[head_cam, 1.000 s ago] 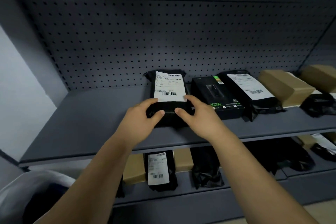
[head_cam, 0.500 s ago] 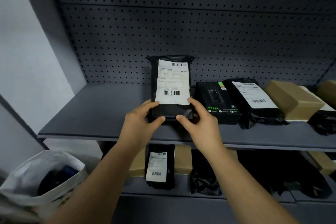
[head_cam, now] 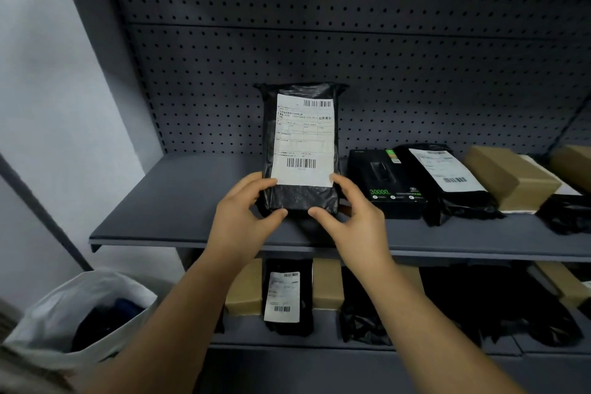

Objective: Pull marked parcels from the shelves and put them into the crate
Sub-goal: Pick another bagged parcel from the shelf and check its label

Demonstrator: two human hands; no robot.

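Grasping the black labelled parcel [head_cam: 302, 150] upright at frame centre, we clamp its lower corners with left hand [head_cam: 241, 224] and right hand [head_cam: 355, 221] above the shelf [head_cam: 179, 201].

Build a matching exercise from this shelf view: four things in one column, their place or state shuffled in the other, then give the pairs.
Things
1. tall black parcel
2. black box marked 30000
3. small labelled parcel
4. white bag

Place or state
A. low on the left, beside the shelving
B. upright, its lower end gripped by the left hand and right hand
C. on the lower shelf
D. lying flat on the upper shelf

Pairs: 1-B, 2-D, 3-C, 4-A
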